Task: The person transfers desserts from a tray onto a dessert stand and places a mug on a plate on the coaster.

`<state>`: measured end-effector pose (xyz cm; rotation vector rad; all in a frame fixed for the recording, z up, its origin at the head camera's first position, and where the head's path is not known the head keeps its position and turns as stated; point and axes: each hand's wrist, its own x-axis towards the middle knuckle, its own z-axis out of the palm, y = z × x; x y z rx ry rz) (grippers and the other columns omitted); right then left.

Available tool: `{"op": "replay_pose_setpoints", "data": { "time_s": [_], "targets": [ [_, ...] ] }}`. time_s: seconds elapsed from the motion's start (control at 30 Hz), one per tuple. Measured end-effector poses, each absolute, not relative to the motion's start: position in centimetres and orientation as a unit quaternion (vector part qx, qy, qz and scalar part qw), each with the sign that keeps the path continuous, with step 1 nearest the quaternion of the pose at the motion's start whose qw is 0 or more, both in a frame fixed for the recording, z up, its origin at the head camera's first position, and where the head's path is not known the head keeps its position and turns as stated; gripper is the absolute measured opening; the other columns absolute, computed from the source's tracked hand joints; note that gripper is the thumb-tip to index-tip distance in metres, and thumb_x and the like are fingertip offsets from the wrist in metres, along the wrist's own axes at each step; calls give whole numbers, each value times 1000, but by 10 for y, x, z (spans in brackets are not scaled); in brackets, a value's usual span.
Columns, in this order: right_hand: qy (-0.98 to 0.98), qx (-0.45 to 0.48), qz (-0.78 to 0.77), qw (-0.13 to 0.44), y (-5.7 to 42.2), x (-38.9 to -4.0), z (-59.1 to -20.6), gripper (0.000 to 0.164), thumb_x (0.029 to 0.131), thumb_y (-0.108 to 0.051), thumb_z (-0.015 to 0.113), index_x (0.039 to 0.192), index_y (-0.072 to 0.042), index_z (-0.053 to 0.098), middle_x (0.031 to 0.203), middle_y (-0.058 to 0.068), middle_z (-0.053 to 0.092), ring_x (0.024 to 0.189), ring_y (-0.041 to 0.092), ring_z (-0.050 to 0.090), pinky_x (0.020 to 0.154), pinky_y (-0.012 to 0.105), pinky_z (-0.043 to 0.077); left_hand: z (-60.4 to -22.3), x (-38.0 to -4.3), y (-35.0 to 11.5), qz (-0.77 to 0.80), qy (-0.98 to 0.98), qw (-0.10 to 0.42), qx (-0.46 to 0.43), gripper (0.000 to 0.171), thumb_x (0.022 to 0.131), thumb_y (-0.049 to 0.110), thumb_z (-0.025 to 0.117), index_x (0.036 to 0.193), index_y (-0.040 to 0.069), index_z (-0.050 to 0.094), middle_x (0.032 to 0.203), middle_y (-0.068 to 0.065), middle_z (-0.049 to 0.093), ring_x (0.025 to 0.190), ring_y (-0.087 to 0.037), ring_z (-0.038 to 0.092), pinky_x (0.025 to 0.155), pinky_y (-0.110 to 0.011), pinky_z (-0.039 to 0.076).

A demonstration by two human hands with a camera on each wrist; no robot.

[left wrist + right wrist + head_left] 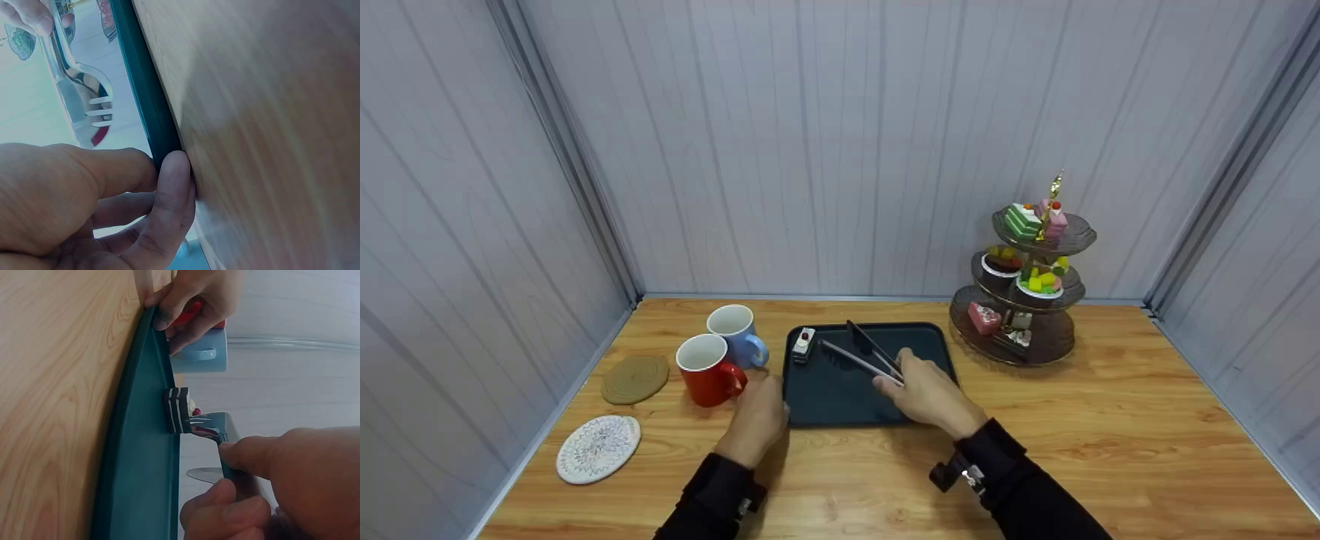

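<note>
A dark green tray [840,401] lies on the table, and my left hand [757,416] pinches its rim at the near left corner. In the left wrist view the thumb and fingers [173,180] meet around that rim [147,95]. My right hand [930,390] holds metal serving tongs [859,356] above the tray. The tongs' two arms stand apart, one ending in fork tines [101,112], the other broad and flat. A small dark layered cake slice [803,345] with white topping and a red berry sits at the tray's far left, just beyond the tong tips.
Left of the tray stand a red mug [706,379] and a light blue mug [742,341], close to my left hand. Further left lie a tan coaster [635,379] and a white patterned coaster [598,448]. A three-tier stand [1057,341] with several cakes rises at the back right.
</note>
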<state>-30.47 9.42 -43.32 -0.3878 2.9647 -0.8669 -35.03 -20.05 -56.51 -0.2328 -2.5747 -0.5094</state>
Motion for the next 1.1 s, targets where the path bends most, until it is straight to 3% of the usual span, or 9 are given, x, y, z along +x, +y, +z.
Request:
{"op": "replay_pose_setpoints", "data": {
  "time_s": [0.23, 0.37, 0.5, 0.63, 0.83, 1.1],
  "targets": [
    [944, -130, -297, 54, 84, -307, -438, 40, 106, -40, 64, 115, -4, 52, 77, -1, 50, 60, 15, 51, 54, 31, 38, -562, -350, -201, -195, -951, 228, -79, 9, 71, -3, 70, 78, 1, 74, 85, -17, 66, 80, -42, 64, 68, -52, 57],
    [935, -134, -317, 80, 79, -308, -442, 56, 107, -40, 63, 136, 6, 48, 86, 2, 59, 58, 14, 52, 52, 29, 40, -563, -351, -202, -208, -950, 218, -82, 10, 71, -2, 70, 79, 2, 73, 82, -17, 66, 78, -42, 66, 70, -53, 57],
    [921, -130, -348, 116, 72, -308, -444, 67, 108, -41, 60, 149, 8, 39, 88, 3, 62, 54, 13, 50, 49, 30, 39, -563, -352, -203, -212, -951, 211, -84, 11, 71, -2, 70, 81, 2, 74, 83, -18, 66, 80, -43, 64, 71, -53, 57],
    [914, -137, -358, 134, 67, -308, -446, 60, 108, -42, 59, 143, 4, 44, 75, 0, 55, 52, 14, 46, 47, 31, 35, -562, -352, -203, -206, -954, 202, -84, 13, 71, -2, 69, 82, 1, 75, 85, -18, 66, 82, -42, 64, 72, -53, 57],
    [909, -159, -360, 136, 59, -306, -449, 62, 109, -40, 58, 146, 7, 42, 71, -2, 51, 51, 14, 44, 47, 32, 34, -560, -351, -203, -210, -956, 189, -81, 12, 72, -2, 69, 83, 0, 74, 83, -20, 68, 80, -44, 67, 74, -54, 58],
    [907, -168, -360, 138, 47, -305, -452, 49, 110, -36, 57, 139, 2, 48, 69, -2, 50, 50, 14, 44, 47, 33, 33, -567, -353, -204, -198, -949, 226, -95, 9, 71, -1, 71, 78, 4, 73, 78, -18, 66, 74, -41, 68, 66, -52, 56]
  ]
}}
